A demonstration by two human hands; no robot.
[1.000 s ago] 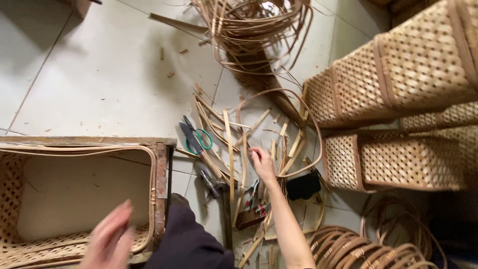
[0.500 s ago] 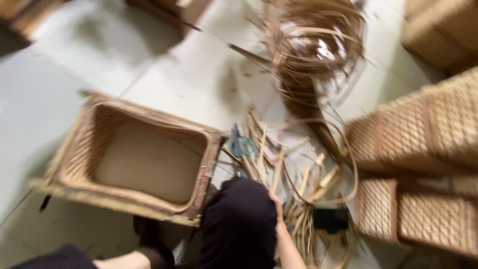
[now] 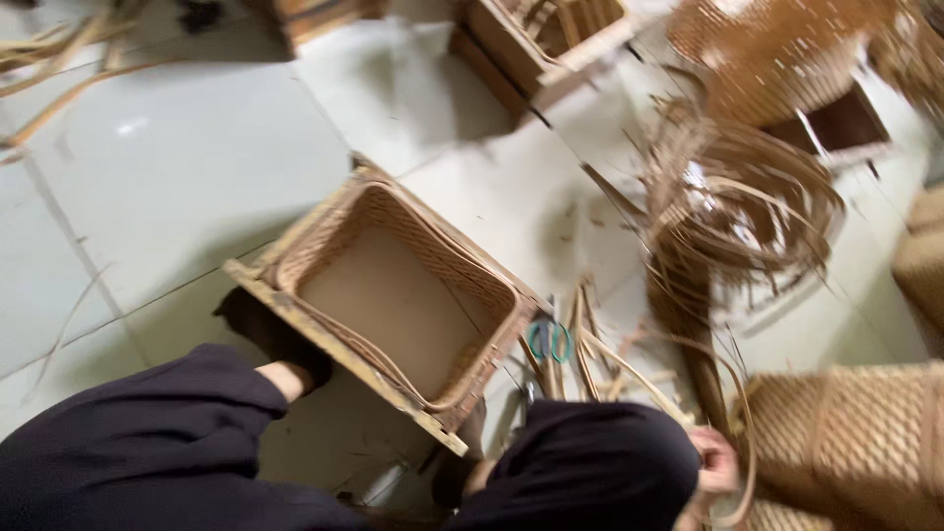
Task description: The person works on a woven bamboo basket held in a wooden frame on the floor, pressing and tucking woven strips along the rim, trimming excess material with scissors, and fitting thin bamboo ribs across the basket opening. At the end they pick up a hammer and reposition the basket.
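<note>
- My right hand (image 3: 716, 460) sits low right, beside my knee, fingers curled onto a thin rattan strip (image 3: 739, 462); blurred, grip looks closed.
- Strip's long axis runs up-left toward the loose strips (image 3: 610, 359) on the floor.
- Left hand not in view.
- Woven basket (image 3: 393, 295) lies left, well apart.

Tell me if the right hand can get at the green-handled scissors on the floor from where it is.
Probably yes. The right hand sits low by the knee, curled around a cane strip, and the scissors lie nearby among loose strips. The dark-clothed knee sits partly between them, so the hand must reach over it.
</note>
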